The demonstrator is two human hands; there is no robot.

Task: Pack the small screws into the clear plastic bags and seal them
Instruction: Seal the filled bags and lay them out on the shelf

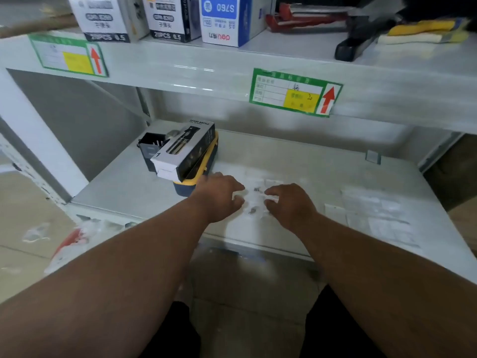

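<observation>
Both forearms reach forward over the lower shelf [322, 161] of a pale metal rack. The left hand [222, 195] and the right hand [289, 202] rest palm down, close together, with fingers curled toward each other. Between them lies a small clear plastic bag [254, 200], pinched at its two sides by the fingertips of both hands, so each hand is grasping an edge of it. A few small dark screws [256, 189] show through the plastic between the hands, and one more screw [252, 210] lies lower in the same gap; whether that one is inside the bag cannot be told. More clear bags [376, 215] lie flat on the shelf to the right, well apart from the hands. Left of the hands, a black and white carton [185, 148] leans on a yellow and dark blue box [192, 180], just beside the left hand. On the upper shelf stand white boxes [170, 16].
</observation>
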